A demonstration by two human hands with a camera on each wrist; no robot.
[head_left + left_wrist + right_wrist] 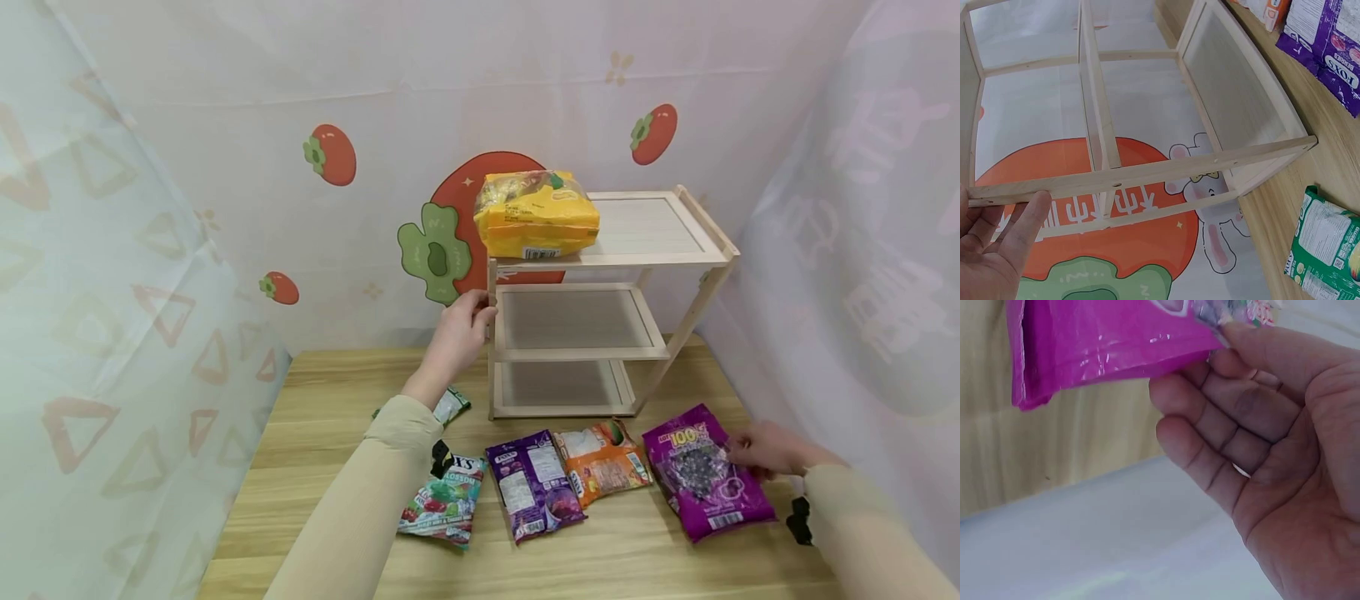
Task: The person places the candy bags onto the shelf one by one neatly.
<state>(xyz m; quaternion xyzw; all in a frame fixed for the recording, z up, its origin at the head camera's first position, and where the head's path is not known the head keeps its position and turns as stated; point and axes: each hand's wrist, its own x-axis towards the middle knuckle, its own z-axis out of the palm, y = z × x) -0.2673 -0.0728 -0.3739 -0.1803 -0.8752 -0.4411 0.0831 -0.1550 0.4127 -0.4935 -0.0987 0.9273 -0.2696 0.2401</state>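
My left hand (pixel 463 327) grips the front left post of a three-tier wooden shelf (pixel 581 358); in the left wrist view its fingers (pixel 1022 231) curl about the post (pixel 1079 181). At the right, my right hand (pixel 772 446) pinches the side edge of a magenta candy bag (pixel 708 475) marked 100 with dark berries on it. The right wrist view shows the thumb on top of the bag's edge and the fingers (pixel 1179 394) beneath. A yellow candy bag (pixel 536 217) lies on the left part of the top shelf.
On the wooden table (pixel 315 433) before the shelf lie an orange candy bag (pixel 602 462), a purple Fox's bag (pixel 534 483) and a teal Fox's bag (pixel 450 500). A green-and-white bag (pixel 452 406) lies partly behind my left forearm. Printed cloth walls (pixel 225 167) surround the table.
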